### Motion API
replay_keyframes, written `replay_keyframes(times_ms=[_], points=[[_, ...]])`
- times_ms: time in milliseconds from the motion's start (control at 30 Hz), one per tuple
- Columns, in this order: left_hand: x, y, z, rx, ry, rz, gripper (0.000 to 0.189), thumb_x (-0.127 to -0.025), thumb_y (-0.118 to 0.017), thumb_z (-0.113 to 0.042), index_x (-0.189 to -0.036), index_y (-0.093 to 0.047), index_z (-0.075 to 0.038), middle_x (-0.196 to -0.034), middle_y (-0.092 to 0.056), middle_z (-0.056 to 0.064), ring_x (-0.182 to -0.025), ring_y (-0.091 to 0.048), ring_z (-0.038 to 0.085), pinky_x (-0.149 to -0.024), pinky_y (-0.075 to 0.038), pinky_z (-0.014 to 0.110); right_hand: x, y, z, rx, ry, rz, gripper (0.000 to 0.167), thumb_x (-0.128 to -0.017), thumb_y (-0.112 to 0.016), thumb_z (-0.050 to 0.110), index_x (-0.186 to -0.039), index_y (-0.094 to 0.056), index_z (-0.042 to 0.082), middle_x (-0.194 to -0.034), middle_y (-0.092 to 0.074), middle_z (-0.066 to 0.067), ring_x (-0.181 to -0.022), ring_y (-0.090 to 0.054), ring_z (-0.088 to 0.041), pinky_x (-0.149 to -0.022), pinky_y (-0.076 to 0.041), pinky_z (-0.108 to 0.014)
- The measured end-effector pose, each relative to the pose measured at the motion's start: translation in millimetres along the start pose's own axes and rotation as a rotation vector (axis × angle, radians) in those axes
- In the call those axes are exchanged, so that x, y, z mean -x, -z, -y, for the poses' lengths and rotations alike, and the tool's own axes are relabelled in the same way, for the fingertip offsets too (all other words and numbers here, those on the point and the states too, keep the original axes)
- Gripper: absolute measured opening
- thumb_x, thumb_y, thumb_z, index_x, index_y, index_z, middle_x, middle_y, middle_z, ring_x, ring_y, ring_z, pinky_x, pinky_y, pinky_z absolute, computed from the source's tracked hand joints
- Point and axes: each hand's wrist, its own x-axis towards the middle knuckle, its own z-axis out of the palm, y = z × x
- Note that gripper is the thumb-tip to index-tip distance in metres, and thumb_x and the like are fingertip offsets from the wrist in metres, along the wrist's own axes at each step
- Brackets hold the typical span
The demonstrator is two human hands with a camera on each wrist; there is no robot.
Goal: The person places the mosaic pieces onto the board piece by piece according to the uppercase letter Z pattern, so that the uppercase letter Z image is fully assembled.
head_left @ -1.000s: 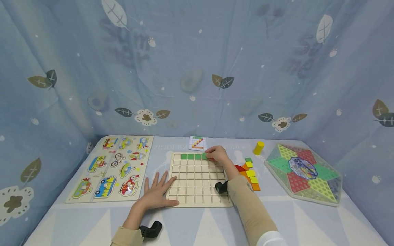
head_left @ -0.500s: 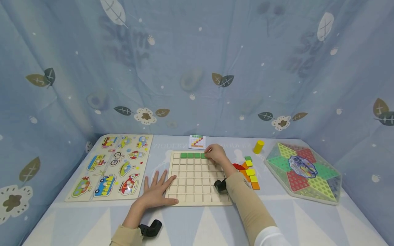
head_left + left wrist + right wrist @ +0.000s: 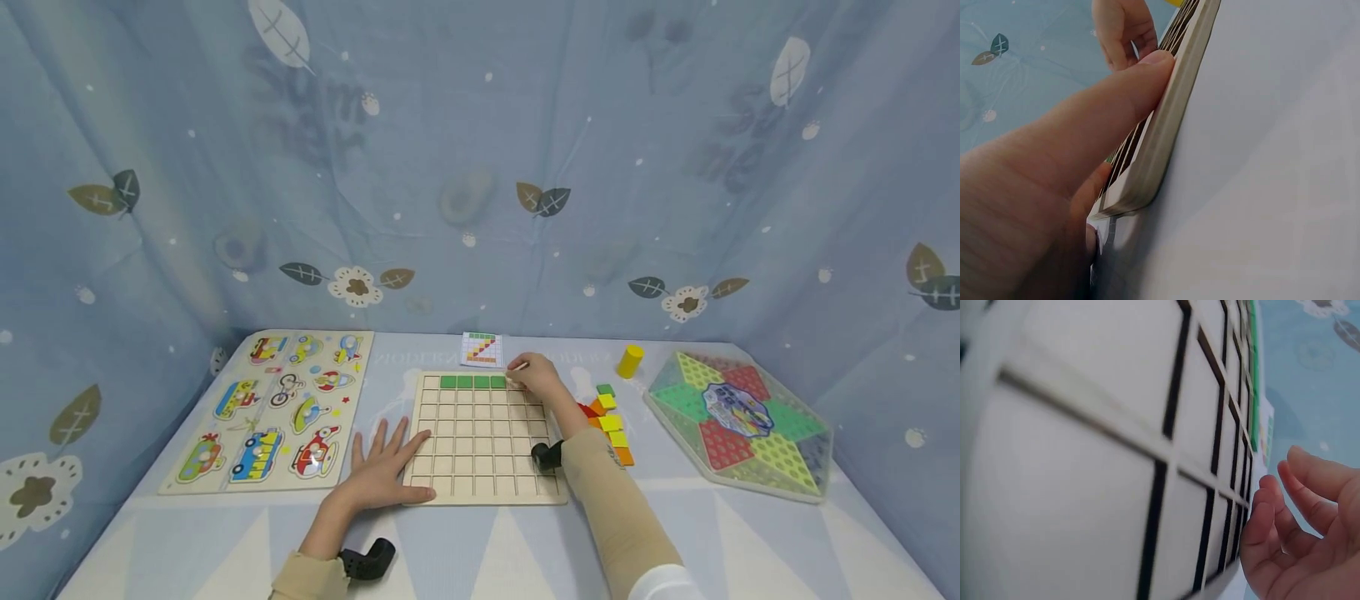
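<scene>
A pale wooden grid board (image 3: 483, 450) lies on the table, with a row of several green square tiles (image 3: 472, 382) in its far row. My left hand (image 3: 378, 475) rests spread at the board's left edge; in the left wrist view its thumb (image 3: 1129, 87) lies along the near rim. Beyond the last green tile, my right hand (image 3: 536, 379) hovers over the far right corner. Seen from the right wrist, the fingers of that hand (image 3: 1304, 531) are loosely bent, thumb apart from them, with nothing between.
Loose red, orange, yellow and green tiles (image 3: 611, 423) are heaped right of the board, partly behind the right forearm. A printed pattern card (image 3: 482, 349) lies behind it. Further out are a yellow cylinder (image 3: 631, 361), a hexagonal star-game box (image 3: 742, 425) and a vehicle puzzle (image 3: 272, 417).
My right hand has let go of a green tile, which now sits at the right end of the green row, and has drawn slightly right. My left hand has stayed in place.
</scene>
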Motion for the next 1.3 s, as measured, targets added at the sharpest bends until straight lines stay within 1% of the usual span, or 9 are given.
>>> replay_keyframes(times_ms=[200,333,433,600,733,900,1000,1133,1300], points=[[0.6,1.1,-1.8,0.007,0.003,-0.002,0.093,-0.068,-0.069,-0.06,-0.144,-0.035,-0.018,-0.152,-0.013,0.02,-0.137,0.005,0.046,-0.1,0.013,0.066,4.9,17,-9,-0.065,-0.025,-0.038,0.018,-0.09,-0.059,0.013,-0.102,-0.062,0.001,-0.087,-0.061,-0.015,-0.067,-0.054,-0.022,-0.057,-0.045,-0.029],[0.3,1.1,-0.7,0.007,0.003,0.003,0.093,-0.068,-0.069,-0.061,-0.144,-0.034,-0.018,-0.152,-0.012,0.02,-0.137,0.005,0.046,-0.1,0.013,0.067,9.1,30,-17,-0.062,-0.038,-0.067,0.018,-0.09,-0.058,0.014,-0.103,-0.062,0.001,-0.091,-0.061,-0.016,-0.071,-0.055,-0.024,-0.061,-0.047,-0.03],[0.7,1.7,0.5,0.001,0.004,0.001,0.093,-0.069,-0.068,-0.061,-0.144,-0.034,-0.018,-0.153,-0.012,0.02,-0.138,0.005,0.045,-0.1,0.013,0.067,12.3,39,-23,-0.027,-0.059,-0.102,0.019,-0.091,-0.058,0.015,-0.105,-0.062,0.002,-0.095,-0.062,-0.016,-0.074,-0.055,-0.025,-0.065,-0.048,-0.031],[0.6,3.4,2.4,0.003,0.004,-0.005,0.093,-0.069,-0.068,-0.061,-0.144,-0.034,-0.018,-0.153,-0.011,0.019,-0.138,0.005,0.045,-0.1,0.013,0.066,17.2,55,-31,0.014,-0.13,-0.172,0.018,-0.09,-0.058,0.014,-0.105,-0.062,0.004,-0.102,-0.059,-0.016,-0.081,-0.052,-0.027,-0.072,-0.048,-0.032],[0.2,3.8,3.4,0.009,0.006,-0.004,0.094,-0.069,-0.068,-0.061,-0.144,-0.033,-0.018,-0.153,-0.011,0.02,-0.138,0.006,0.045,-0.1,0.014,0.066,20.2,67,-39,0.051,-0.17,-0.207,0.018,-0.09,-0.055,0.008,-0.107,-0.061,0.004,-0.106,-0.057,-0.017,-0.087,-0.051,-0.028,-0.073,-0.048,-0.031],[0.0,2.9,4.8,0.014,0.013,-0.013,0.094,-0.068,-0.067,-0.062,-0.144,-0.034,-0.017,-0.153,-0.011,0.019,-0.138,0.005,0.045,-0.101,0.015,0.064,22.8,76,-47,0.094,-0.217,-0.205,0.023,-0.089,-0.051,0.0,-0.109,-0.06,0.005,-0.116,-0.054,-0.018,-0.089,-0.05,-0.03,-0.074,-0.05,-0.031],[0.1,2.8,4.9,0.015,0.01,-0.016,0.095,-0.068,-0.067,-0.062,-0.144,-0.034,-0.017,-0.153,-0.011,0.019,-0.138,0.005,0.045,-0.1,0.015,0.064,23.7,79,-50,0.16,-0.232,-0.198,0.026,-0.087,-0.05,-0.002,-0.109,-0.06,0.005,-0.119,-0.053,-0.019,-0.087,-0.05,-0.029,-0.065,-0.049,-0.028],[-0.1,3.1,4.0,0.007,0.0,-0.012,0.095,-0.068,-0.067,-0.062,-0.144,-0.034,-0.017,-0.153,-0.011,0.02,-0.138,0.005,0.045,-0.1,0.014,0.065,24.8,80,-54,0.234,-0.245,-0.191,0.029,-0.083,-0.05,-0.004,-0.109,-0.061,0.004,-0.116,-0.053,-0.02,-0.083,-0.05,-0.028,-0.059,-0.048,-0.026],[-0.7,3.8,2.5,0.007,-0.012,-0.008,0.094,-0.069,-0.067,-0.061,-0.144,-0.034,-0.017,-0.153,-0.011,0.02,-0.138,0.005,0.045,-0.1,0.014,0.066,25.1,81,-58,0.329,-0.229,-0.194,0.027,-0.085,-0.049,-0.002,-0.108,-0.062,0.003,-0.111,-0.055,-0.021,-0.078,-0.05,-0.027,-0.062,-0.048,-0.027]])
